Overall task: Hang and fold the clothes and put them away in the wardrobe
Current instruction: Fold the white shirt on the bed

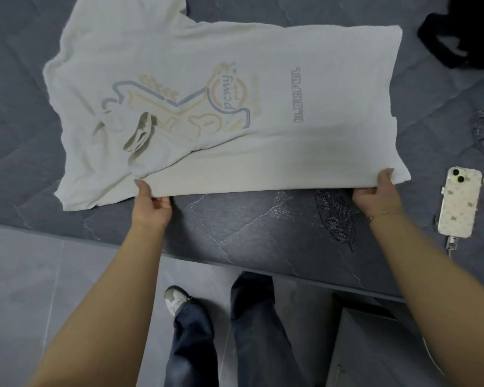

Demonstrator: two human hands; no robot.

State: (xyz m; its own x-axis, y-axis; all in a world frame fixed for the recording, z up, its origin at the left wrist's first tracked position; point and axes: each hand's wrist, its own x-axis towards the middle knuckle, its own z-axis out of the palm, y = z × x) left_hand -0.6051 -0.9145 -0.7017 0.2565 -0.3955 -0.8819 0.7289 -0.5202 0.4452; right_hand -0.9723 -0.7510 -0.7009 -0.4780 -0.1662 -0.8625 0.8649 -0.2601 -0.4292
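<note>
A cream T-shirt (313,60) with a pastel print lies spread on a dark grey quilted bed (263,219), collar to the left and hem to the right. Its near long side is turned over into a folded band. My left hand (153,198) pinches that folded edge near the shirt's shoulder end. My right hand (379,191) grips the same edge at the hem corner. Both hands sit at the shirt's near edge, thumbs on top and fingers tucked under the cloth.
A phone (460,203) in a pale patterned case lies on the bed right of my right hand, with a cable at its lower end. A black garment (458,32) lies at the far right corner. Grey floor tiles (39,275) and my legs are below the bed edge.
</note>
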